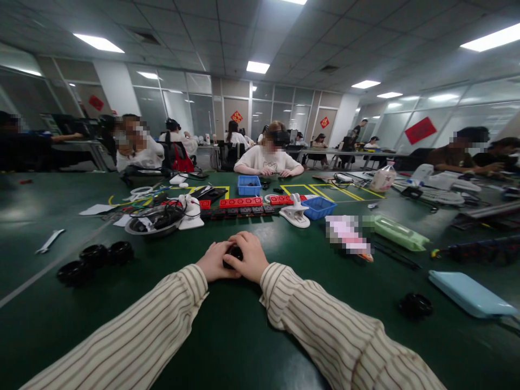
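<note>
Both my hands meet at the middle of the green table [227,336], wrapped round a small black round part [233,255]. My left hand [214,261] closes on its left side, and my right hand [251,257] curls over its right side and top. Most of the part is hidden by my fingers. Left of my hands stand several similar black ring-like parts [94,255], grouped close together. Another black round part [416,306] sits apart at the right.
A wrench [50,241] lies far left. Ahead are a bowl of cables [154,225], red power strips [246,202], a white clip stand [295,211] and blue baskets [249,185]. A green packet [398,233] and light blue case [471,293] lie right. A person [270,154] sits opposite.
</note>
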A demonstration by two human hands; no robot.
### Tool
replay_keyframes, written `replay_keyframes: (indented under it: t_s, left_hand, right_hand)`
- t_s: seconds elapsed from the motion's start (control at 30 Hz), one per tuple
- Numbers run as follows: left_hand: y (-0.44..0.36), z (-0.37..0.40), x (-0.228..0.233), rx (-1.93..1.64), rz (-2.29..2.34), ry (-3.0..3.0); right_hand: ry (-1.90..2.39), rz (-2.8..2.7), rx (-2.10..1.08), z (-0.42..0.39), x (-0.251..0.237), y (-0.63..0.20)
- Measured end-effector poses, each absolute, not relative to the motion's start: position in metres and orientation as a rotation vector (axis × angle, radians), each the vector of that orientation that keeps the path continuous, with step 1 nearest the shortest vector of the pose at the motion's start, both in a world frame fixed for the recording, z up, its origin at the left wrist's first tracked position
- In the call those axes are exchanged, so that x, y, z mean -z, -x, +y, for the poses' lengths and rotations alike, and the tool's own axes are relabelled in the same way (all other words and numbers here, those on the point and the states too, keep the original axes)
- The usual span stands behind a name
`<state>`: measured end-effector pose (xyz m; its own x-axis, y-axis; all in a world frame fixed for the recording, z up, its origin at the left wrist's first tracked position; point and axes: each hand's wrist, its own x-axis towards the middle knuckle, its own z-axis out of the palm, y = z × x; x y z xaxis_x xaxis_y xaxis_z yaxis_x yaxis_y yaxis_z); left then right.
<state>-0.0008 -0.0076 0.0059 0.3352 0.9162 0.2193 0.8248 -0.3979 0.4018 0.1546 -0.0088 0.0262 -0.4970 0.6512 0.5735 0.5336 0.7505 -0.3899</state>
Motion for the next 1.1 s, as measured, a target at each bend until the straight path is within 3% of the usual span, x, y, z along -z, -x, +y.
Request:
replay_keyframes:
  t_s: [0.2,0.53,0.87,1.1]
  left_hand:
    - [-0.008,-0.014,-0.009,-0.604,1.780,-2.401]
    - [0.000,-0.008,-0.001,-0.587,1.637,-2.342]
    - [-0.020,-0.021,-0.007,-0.620,1.901,-2.284]
    - [-0.008,-0.015,-0.005,-0.677,1.673,-2.304]
  right_hand:
    - [1.078,-2.217,-0.165,-0.005,-0.021,-0.151]
    - [0.708,-2.296,-0.422,-0.012,-0.022,-0.162]
    - [1.080,-2.110,-0.226,-0.013,-0.021,-0.155]
    - [0.780,-2.145,-0.381,-0.012,-0.019,-0.161]
